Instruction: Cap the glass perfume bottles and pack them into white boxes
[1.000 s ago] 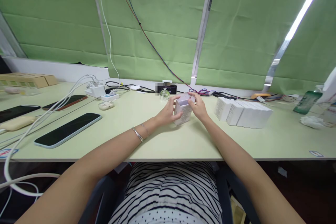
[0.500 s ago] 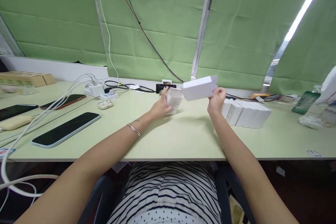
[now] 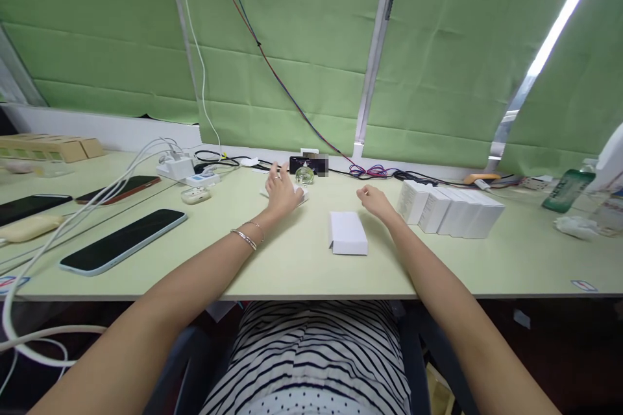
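Observation:
A white box (image 3: 348,232) lies on the table between my forearms, with a flap edge at its near end. My left hand (image 3: 282,193) rests, fingers apart, over a flat white paper piece (image 3: 304,194) that it mostly covers. My right hand (image 3: 374,200) hovers to the right of the box, fingers curled in with nothing visible in them. Right of it stands a row of several white boxes (image 3: 460,211) with small print on some sides.
A small round bottle (image 3: 304,174) stands in front of a dark propped phone (image 3: 296,163). At the left lie a phone in a light-blue case (image 3: 124,241), an earbud case (image 3: 195,195) and white chargers with cables (image 3: 178,165). A green bottle (image 3: 567,189) stands at the right.
My right hand has let go of the white box, which now lies on the table nearer me. My left hand has moved left and lowered the printed white piece flat onto the table.

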`<state>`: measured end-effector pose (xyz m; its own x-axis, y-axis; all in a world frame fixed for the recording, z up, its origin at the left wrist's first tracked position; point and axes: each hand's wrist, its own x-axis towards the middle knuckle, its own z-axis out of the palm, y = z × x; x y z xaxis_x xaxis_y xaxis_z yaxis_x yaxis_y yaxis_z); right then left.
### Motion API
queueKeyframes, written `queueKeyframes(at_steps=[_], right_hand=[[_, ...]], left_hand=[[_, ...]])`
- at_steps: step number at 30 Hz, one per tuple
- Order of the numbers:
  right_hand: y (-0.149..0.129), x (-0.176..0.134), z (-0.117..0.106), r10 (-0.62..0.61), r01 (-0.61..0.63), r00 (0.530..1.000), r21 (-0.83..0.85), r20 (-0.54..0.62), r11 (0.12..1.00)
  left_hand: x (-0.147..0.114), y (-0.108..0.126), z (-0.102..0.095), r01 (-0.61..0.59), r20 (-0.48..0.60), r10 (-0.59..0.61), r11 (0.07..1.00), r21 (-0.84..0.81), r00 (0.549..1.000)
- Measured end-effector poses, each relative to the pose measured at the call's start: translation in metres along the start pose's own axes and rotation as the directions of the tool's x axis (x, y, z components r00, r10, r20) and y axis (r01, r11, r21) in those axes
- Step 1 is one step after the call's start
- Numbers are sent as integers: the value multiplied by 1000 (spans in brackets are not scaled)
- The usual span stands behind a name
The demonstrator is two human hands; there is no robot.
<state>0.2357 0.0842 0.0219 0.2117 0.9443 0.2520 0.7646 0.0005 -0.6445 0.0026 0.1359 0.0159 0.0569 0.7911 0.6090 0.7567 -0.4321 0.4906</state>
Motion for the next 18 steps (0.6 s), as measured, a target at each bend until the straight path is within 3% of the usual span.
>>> queueKeyframes(at_steps=[2, 3, 6, 9, 11, 14, 18], right_hand=[[-4, -4, 0, -39, 44, 994, -50, 101, 998], [-6, -7, 1, -49, 60, 988, -70, 148, 996], [-8, -12, 6, -48, 78, 965, -110, 256, 991], [-7, -14, 10, -43, 81, 956, -121, 290, 989], [-7, -14, 11, -37, 75, 958, -122, 285, 990], [-6, -13, 11, -12, 47, 962, -122, 272, 991], [-4, -11, 12, 17, 13, 963, -109, 270, 994]], left_hand=[[-6, 7, -1, -100, 196, 117, 990, -96, 974], [-9, 11, -1, -137, 304, 176, 980, -145, 936], [-21, 21, -2, -208, 547, 316, 945, -251, 775], [-30, 27, -2, -225, 679, 400, 915, -335, 616], [-30, 27, -2, -211, 705, 409, 910, -356, 580], [-28, 24, -1, -190, 716, 392, 918, -349, 578], [-25, 25, -1, -207, 740, 411, 911, -357, 532]])
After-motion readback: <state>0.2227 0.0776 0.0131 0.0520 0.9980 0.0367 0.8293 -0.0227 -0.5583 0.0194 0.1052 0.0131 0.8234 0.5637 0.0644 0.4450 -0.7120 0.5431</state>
